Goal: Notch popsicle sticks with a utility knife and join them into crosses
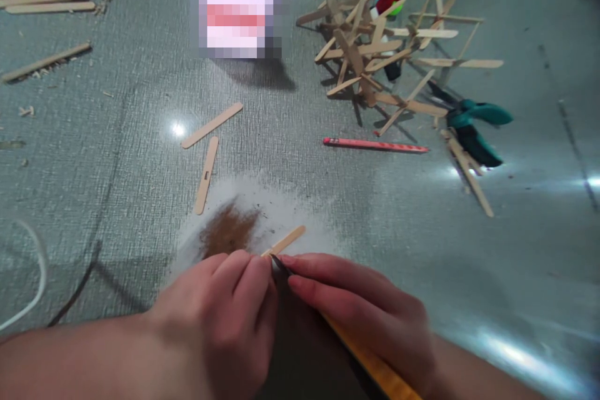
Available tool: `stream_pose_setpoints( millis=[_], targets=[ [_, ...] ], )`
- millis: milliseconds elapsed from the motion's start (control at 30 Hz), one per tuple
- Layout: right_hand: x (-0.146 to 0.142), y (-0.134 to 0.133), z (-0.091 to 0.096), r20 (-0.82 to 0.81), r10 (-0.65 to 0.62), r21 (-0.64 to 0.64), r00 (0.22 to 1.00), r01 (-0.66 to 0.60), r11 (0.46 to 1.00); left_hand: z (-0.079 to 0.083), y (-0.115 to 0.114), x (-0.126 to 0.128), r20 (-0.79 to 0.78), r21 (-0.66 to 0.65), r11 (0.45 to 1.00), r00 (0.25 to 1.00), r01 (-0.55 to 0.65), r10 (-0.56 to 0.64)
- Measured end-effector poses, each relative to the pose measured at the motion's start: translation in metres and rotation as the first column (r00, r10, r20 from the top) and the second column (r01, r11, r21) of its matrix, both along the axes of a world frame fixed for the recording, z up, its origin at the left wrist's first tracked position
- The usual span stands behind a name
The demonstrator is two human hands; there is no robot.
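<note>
A stick [289, 239] is in my left hand [227, 315] and a knife [382, 373] in my right hand [370, 315], bottom middle. A pencil [375, 145] lies higher, to the right, below a stick pile [351, 53]. Pliers [464, 115] sit right of the pencil.

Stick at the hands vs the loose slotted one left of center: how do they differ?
- State: the hand-side stick is partly covered by the left hand, with a dark blade at it; the slotted stick lies loose.
- Visibility: the slotted stick shows both ends; the hand-side stick, only one.
- Angle: the hand-side stick slants up to the right; the slotted stick is steeper.

Shared: pale wood, rounded visible ends.
</note>
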State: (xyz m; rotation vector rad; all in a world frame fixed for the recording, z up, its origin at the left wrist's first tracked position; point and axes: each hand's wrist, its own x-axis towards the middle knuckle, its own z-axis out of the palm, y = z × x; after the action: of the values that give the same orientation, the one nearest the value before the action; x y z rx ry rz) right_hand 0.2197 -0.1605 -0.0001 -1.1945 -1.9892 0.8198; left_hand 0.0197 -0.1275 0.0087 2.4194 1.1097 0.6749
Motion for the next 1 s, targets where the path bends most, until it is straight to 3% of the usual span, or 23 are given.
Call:
stream_pose_setpoints(
  millis=[133, 300, 500, 633, 733, 800, 1000],
  targets=[
    [-0.003, 0.001, -0.003, -0.045, 0.052, 0.081, 0.998, -0.048, 0.996, 0.001, 0.001, -0.001, -0.023, 0.043, 0.998, 0.999, 0.05, -0.049],
    [-0.006, 0.002, -0.003, -0.015, 0.057, 0.159, 0.998, -0.054, 0.986, 0.002, 0.003, 0.0, -0.039, 0.018, 0.999, 0.999, 0.026, -0.026],
    [-0.008, 0.0, 0.003, 0.015, 0.025, 0.148, 1.0, -0.026, 0.989, 0.002, 0.002, 0.002, -0.032, 0.094, 0.995, 0.999, 0.041, -0.038],
    [-0.005, -0.001, 0.004, 0.047, 0.034, 0.109, 0.998, -0.039, 0.993, 0.001, 0.001, 0.001, -0.023, 0.056, 0.998, 1.0, 0.001, 0.001],
    [-0.002, -0.003, 0.003, 0.006, -0.108, 0.187, 0.994, 0.105, 0.977, -0.001, 0.004, -0.002, -0.032, 0.055, 0.995, 0.997, 0.078, -0.077],
    [-0.001, -0.004, 0.004, 0.047, -0.211, 0.167, 0.976, 0.201, 0.965, -0.002, 0.006, -0.005, -0.053, 0.106, 0.983, 0.988, 0.151, -0.146],
    [0.001, -0.003, 0.001, 0.047, -0.178, 0.126, 0.983, 0.171, 0.977, -0.005, 0.009, -0.011, -0.074, 0.138, 0.969, 0.977, 0.206, -0.198]
  ],
)
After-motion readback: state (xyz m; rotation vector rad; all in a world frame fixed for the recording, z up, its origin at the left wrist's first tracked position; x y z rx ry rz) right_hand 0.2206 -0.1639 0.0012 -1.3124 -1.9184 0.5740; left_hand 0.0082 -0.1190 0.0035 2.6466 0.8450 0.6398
